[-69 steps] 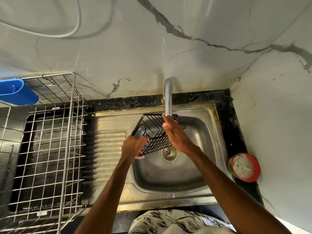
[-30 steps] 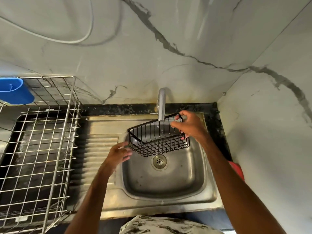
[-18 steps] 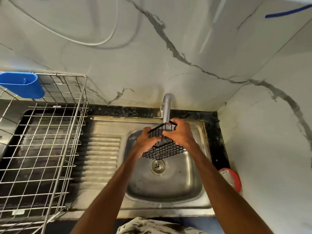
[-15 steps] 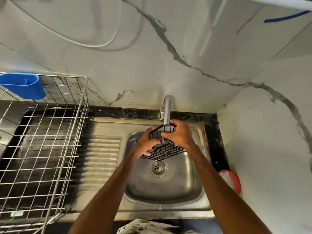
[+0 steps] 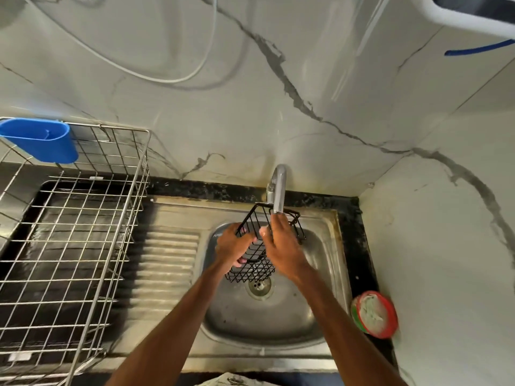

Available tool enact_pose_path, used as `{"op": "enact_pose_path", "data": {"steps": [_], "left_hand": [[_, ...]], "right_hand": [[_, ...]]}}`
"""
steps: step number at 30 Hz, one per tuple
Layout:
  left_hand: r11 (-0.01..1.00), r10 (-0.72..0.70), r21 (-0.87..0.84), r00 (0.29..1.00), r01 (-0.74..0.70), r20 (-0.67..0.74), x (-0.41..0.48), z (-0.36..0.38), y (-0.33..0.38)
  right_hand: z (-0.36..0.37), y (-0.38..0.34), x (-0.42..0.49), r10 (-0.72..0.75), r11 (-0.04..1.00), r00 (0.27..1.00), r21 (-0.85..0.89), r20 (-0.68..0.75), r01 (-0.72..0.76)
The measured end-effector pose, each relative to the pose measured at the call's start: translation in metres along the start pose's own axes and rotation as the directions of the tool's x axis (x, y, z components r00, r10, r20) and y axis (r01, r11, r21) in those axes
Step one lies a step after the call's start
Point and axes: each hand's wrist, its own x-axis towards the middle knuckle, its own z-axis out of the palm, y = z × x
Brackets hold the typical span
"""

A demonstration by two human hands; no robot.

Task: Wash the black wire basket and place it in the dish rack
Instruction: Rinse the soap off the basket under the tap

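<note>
Well off to the left of the fingers, dish rack (image 5: pixel 69 246) standing bare-wired with a blue cup (image 5: pixel 41 140) hooked at its far corner; directly beneath the fingers, steel sink (image 5: pixel 328 274) and its drain (image 5: pixel 259 286). Between both sets of fingers, black wire basket (image 5: pixel 255 270) held tilted above the drain, far rim right under the tap (image 5: pixel 279 190). Left hand (image 5: pixel 232 250) curled around the basket's left side, right hand (image 5: pixel 281 246) laid over its top, fingers stretched toward the spout, grip there impossible to tell.
</note>
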Motion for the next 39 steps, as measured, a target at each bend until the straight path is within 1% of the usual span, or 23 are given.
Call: {"op": "enact_pose_path", "data": {"steps": [2,4,5,8,10,12,14,15,17,19,20,21,23,25,29,32,34,35,36,37,39], "left_hand": [[0.998,0.058,0.027,0.998,-0.057,-0.023,-0.002,0.0,-0.001],[0.984,0.147,0.103,0.989,-0.143,-0.032,-0.002,0.0,-0.002],[0.98,0.155,0.132,0.988,-0.151,-0.024,-0.003,0.0,-0.001],[0.979,0.107,0.174,0.994,-0.105,-0.004,-0.002,-0.001,-0.003],[0.985,0.075,0.158,0.997,-0.074,0.003,0.003,0.0,-0.01],[0.985,0.05,0.164,0.999,-0.05,0.005,0.005,-0.001,-0.013],[0.986,0.035,0.165,0.999,-0.036,0.009,0.0,-0.002,-0.009],[0.981,0.043,0.188,0.999,-0.044,0.013,-0.005,-0.003,-0.005],[0.965,0.076,0.253,0.997,-0.075,0.007,-0.009,-0.005,0.0],[0.959,0.095,0.267,0.995,-0.091,-0.003,-0.009,-0.006,0.001],[0.957,0.113,0.271,0.993,-0.106,-0.012,-0.007,-0.006,0.0],[0.951,0.125,0.286,0.992,-0.115,-0.017,-0.007,-0.007,0.002],[0.944,0.124,0.312,0.992,-0.111,-0.022,-0.005,-0.007,0.003],[0.965,0.087,0.253,0.996,-0.076,-0.032,-0.007,-0.007,0.006],[0.991,-0.01,0.132,1.0,0.012,-0.012,-0.009,-0.014,0.008],[0.997,-0.078,0.005,0.997,0.077,0.023,-0.009,-0.017,0.003],[0.995,-0.079,-0.055,0.996,0.081,0.035,-0.009,-0.016,0.0],[0.994,-0.08,-0.074,0.996,0.083,0.036,-0.009,-0.014,-0.001],[0.993,-0.075,-0.091,0.997,0.077,0.032,-0.009,-0.013,-0.002],[0.992,-0.071,-0.104,0.997,0.073,0.023,-0.009,-0.011,-0.002],[0.986,-0.061,-0.154,0.998,0.062,0.009,-0.009,-0.009,-0.004]], "right_hand": [[0.016,-0.001,-0.009,-0.093,0.989,0.994,-0.109,0.052,0.098],[0.024,0.0,-0.011,-0.131,0.975,0.99,-0.175,0.055,0.139],[0.026,0.002,-0.008,-0.128,0.972,0.99,-0.189,0.057,0.136],[0.018,0.013,0.0,-0.123,0.976,0.991,-0.173,0.06,0.131],[0.009,0.025,0.004,-0.055,0.995,0.998,-0.076,0.042,0.058],[0.002,0.037,0.008,0.091,0.995,0.994,0.031,0.055,-0.093],[0.002,0.043,0.009,0.189,0.98,0.979,0.043,0.081,-0.193],[0.005,0.041,0.007,0.196,0.979,0.977,0.039,0.083,-0.2],[0.012,0.027,0.0,0.108,0.993,0.992,0.048,0.064,-0.111],[0.02,0.007,-0.009,-0.044,0.999,0.998,0.031,0.053,0.043],[0.024,-0.001,-0.011,-0.104,0.995,0.993,-0.007,0.056,0.104],[0.026,-0.006,-0.012,-0.141,0.988,0.988,-0.054,0.054,0.144],[0.027,-0.007,-0.008,-0.178,0.977,0.984,-0.118,0.011,0.178],[0.024,0.0,-0.004,-0.175,0.98,0.984,-0.108,-0.044,0.169],[0.008,0.013,0.006,-0.085,0.996,0.996,0.031,-0.042,0.086],[-0.001,0.035,0.015,0.07,0.994,0.997,0.089,-0.022,-0.068],[-0.001,0.047,0.018,0.171,0.984,0.985,0.04,0.004,-0.171],[0.0,0.046,0.018,0.188,0.982,0.982,-0.002,0.014,-0.188],[0.003,0.041,0.016,0.17,0.985,0.985,-0.03,0.022,-0.169],[0.007,0.03,0.012,0.118,0.992,0.993,-0.037,0.025,-0.117],[0.017,0.005,0.001,-0.031,0.997,0.999,-0.063,0.033,0.033]]}}
